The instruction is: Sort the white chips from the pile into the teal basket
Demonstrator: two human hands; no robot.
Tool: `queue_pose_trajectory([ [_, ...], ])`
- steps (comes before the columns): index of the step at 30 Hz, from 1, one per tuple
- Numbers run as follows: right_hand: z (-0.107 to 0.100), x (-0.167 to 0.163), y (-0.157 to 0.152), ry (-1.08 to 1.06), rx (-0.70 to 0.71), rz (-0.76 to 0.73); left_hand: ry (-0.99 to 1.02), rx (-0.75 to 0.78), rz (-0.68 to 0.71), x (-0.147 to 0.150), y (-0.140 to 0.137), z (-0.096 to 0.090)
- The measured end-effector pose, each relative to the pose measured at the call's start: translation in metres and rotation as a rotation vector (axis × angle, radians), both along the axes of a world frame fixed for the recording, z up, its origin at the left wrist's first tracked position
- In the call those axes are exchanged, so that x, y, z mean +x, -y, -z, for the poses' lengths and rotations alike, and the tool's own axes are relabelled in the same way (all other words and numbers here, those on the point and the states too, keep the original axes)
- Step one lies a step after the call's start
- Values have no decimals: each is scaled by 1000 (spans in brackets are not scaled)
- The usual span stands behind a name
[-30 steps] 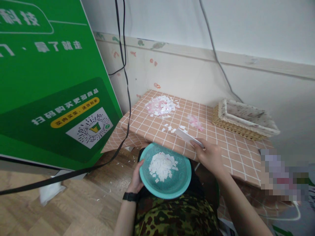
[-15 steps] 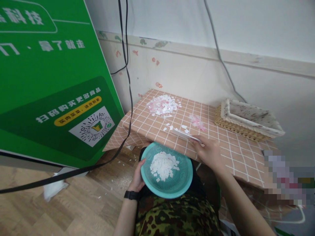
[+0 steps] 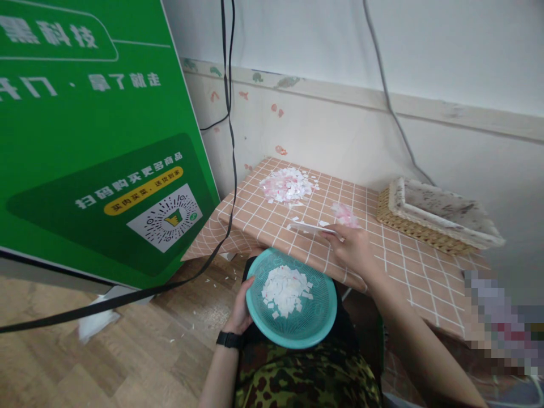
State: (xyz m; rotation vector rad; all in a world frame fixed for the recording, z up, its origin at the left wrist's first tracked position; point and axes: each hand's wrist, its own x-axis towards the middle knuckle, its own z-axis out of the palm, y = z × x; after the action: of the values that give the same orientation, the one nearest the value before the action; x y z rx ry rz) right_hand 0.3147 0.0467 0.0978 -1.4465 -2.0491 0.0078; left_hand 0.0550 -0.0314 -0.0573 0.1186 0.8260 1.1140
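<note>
My left hand (image 3: 241, 309) grips the left rim of a turquoise plastic colander (image 3: 312, 331) on my lap. A heap of small white paper-like pieces (image 3: 285, 290) lies in it. Above the table's near edge, my right hand (image 3: 352, 246) pinches a thin, flat white piece (image 3: 309, 227), seen nearly edge-on, so I cannot tell its exact kind. A few loose white scraps (image 3: 323, 223) lie right by it on the cloth. Just beyond my right fingers is a small pink-and-white clump (image 3: 345, 214). Farther back sits a larger pile of white and pink scraps (image 3: 289, 186).
A brown checked cloth (image 3: 246, 209) covers the table against the wall. On its right stands a lined wicker basket (image 3: 425, 224). A green printed cabinet (image 3: 102, 124) rises at left, with a black strap (image 3: 229, 170) hanging before it. White plastic (image 3: 97, 324) lies on the floor.
My right hand has shifted slightly left and away from me across the cloth with the flat white piece, which now covers some loose scraps. My left hand still holds the colander.
</note>
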Motion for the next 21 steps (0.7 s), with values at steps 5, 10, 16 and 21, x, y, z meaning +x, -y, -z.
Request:
queue_pose_trajectory([
  [5, 1, -5, -13, 44, 8, -15, 0, 43, -15, 0, 0, -1],
  [10, 4, -1, -15, 31, 24, 1, -6, 50, -13, 0, 0, -1],
  [16, -3, 13, -2, 36, -34, -60, 20, 11, 15, -1, 0, 2],
  [21, -12, 13, -2, 57, -64, -83, 28, 16, 20, -1, 0, 3],
])
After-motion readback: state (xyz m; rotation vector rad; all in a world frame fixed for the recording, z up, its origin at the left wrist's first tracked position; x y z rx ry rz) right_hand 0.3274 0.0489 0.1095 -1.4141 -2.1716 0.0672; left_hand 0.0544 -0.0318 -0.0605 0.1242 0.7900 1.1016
